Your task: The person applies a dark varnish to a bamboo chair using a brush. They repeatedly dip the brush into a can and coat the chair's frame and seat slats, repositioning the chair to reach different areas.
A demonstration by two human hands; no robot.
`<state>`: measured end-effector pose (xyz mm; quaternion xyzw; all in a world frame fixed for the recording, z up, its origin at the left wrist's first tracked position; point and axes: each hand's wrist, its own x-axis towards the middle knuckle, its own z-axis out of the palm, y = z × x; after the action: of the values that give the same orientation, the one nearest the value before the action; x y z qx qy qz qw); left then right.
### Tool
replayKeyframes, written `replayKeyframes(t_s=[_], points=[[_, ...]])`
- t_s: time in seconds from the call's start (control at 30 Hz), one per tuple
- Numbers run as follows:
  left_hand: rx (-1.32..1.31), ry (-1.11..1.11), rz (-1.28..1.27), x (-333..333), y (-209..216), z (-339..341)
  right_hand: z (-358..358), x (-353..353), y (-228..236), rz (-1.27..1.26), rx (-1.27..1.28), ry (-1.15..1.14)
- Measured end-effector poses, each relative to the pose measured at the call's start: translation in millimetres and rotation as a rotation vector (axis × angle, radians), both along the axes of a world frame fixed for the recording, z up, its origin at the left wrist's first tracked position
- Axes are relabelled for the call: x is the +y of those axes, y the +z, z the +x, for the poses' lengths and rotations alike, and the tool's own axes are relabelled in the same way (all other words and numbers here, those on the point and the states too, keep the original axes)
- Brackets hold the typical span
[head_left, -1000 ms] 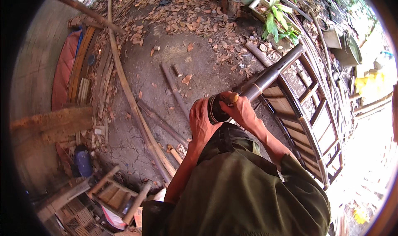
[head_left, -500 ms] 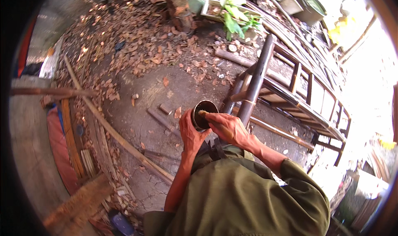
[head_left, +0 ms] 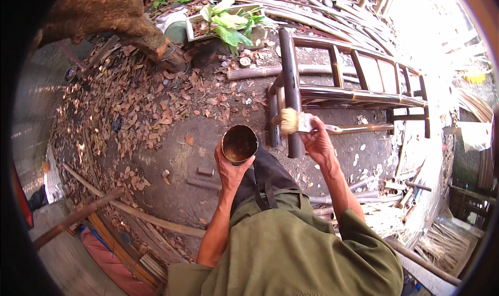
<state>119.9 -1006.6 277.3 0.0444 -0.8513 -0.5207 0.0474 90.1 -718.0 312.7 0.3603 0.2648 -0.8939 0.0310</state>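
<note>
My left hand (head_left: 233, 172) is wrapped round a dark cup-shaped container (head_left: 239, 144) with brown liquid in its bottom. In my right hand (head_left: 318, 142) is a paintbrush (head_left: 294, 121), gripped near its metal band. Its pale bristles point left, and its wooden handle sticks out to the right. The bristles are at the thick dark post of a glossy bamboo bench (head_left: 292, 88); whether they touch it I cannot tell. From that post, the bench's rails and slats stretch away to the right.
Dry leaves (head_left: 156, 108) cover much of the ground on the left. Behind them leans a tree trunk (head_left: 156, 46), beside a planter (head_left: 193, 28) with green leaves. Bamboo poles (head_left: 322, 15) lie along the back. A long pole (head_left: 166, 226) crosses the lower left.
My right hand has lifted the brush out of the container and moved right to the bench post. The container stays in my left hand. My view has turned to the right.
</note>
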Motion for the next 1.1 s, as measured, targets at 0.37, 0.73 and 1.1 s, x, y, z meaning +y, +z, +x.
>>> replayKeyframes(t_s=[0.37,0.73,1.1], points=[[-0.080,-0.005,-0.099,6,-14,-81,-12,119,-96,1.050,0.231,1.118],[-0.265,0.151,-0.126,9,-3,-143,-410,166,-152,1.752,0.951,1.026],[-0.270,0.157,-0.113,30,-5,-167,-78,102,-122,1.347,0.692,1.775]])
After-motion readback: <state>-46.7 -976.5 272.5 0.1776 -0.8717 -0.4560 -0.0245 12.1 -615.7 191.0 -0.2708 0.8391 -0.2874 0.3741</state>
